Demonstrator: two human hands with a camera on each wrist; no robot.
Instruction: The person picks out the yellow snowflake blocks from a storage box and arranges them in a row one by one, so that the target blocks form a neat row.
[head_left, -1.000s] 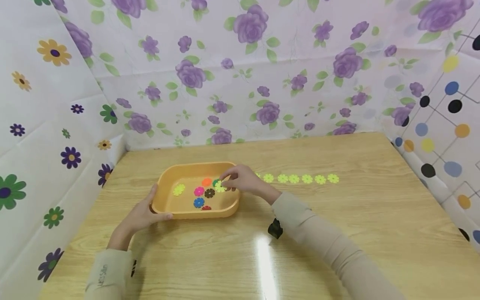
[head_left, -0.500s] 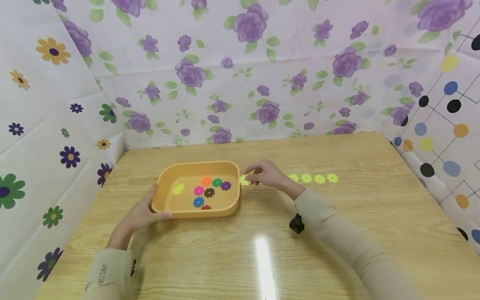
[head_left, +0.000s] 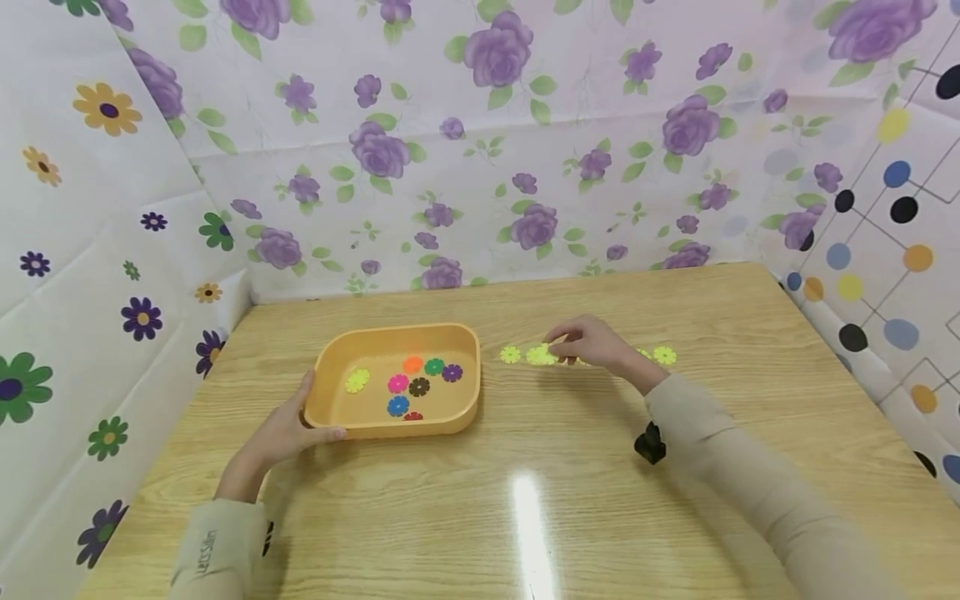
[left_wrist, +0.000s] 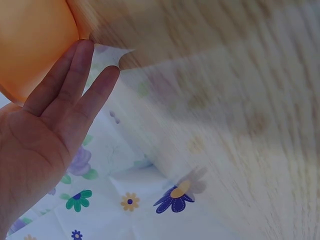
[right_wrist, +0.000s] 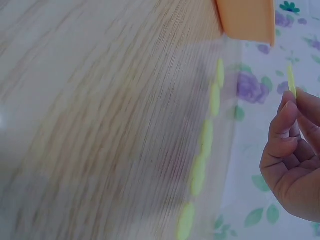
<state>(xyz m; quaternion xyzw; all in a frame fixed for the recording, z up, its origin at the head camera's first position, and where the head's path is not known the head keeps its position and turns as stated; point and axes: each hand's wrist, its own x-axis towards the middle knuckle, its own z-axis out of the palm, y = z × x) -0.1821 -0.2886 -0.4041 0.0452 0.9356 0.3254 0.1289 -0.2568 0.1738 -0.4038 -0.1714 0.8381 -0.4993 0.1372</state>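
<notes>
My left hand (head_left: 273,433) holds the left end of an orange plastic tray (head_left: 405,431), thumb along its front wall. In the left wrist view its fingers lie nearly straight against the tray wall (left_wrist: 35,45). My right hand (head_left: 592,343) pinches a thin yellow flower-shaped disc (right_wrist: 292,80) between thumb and fingertip, above a row of matching discs. In that row, a yellow disc (head_left: 510,355) is nearest the tray and another disc (head_left: 664,355) marks the right end; the hand hides part of the row. Another yellow piece (head_left: 357,381) lies in the tray.
Several flower discs of other colours lie in the tray, among them a blue one (head_left: 398,406), an orange one (head_left: 413,365) and a purple one (head_left: 452,372). The wooden table (head_left: 420,517) meets a flower-patterned cloth wall (head_left: 450,183) at the back.
My right hand has lifted a yellow disc out of the tray and carried it rightward over the row. The left hand and the tray have stayed in place.
</notes>
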